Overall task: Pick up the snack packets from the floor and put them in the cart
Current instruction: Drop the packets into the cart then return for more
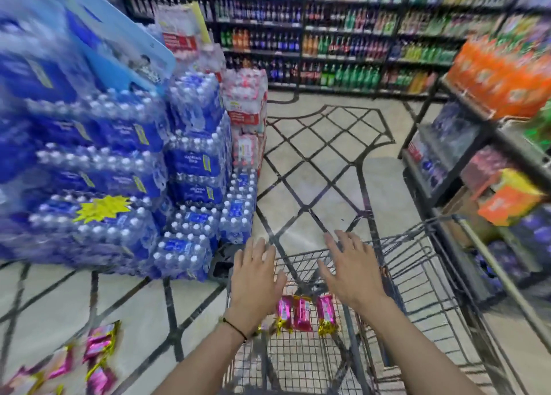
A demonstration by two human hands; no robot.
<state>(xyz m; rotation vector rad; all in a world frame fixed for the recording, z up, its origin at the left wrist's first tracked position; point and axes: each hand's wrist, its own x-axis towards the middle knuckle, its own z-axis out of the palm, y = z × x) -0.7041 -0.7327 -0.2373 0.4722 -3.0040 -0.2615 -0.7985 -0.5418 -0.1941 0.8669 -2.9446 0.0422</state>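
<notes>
Your left hand and right hand hover apart, fingers spread, holding nothing, over the cart; pink packets lie inside.

We're in a supermarket drinks aisle, long back shelves packed with coloured soft-drink bottles, shrink-wrapped water packs stacked high on the left, a side rack loaded with orange bottle packs, a wire shopping cart on the patterned floor

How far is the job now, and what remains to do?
Done: at least three pink packets lie in the cart. In hand: nothing; the left hand and right hand are open above the cart. Left: several loose packets, blurred, lie on the floor beside it.
</notes>
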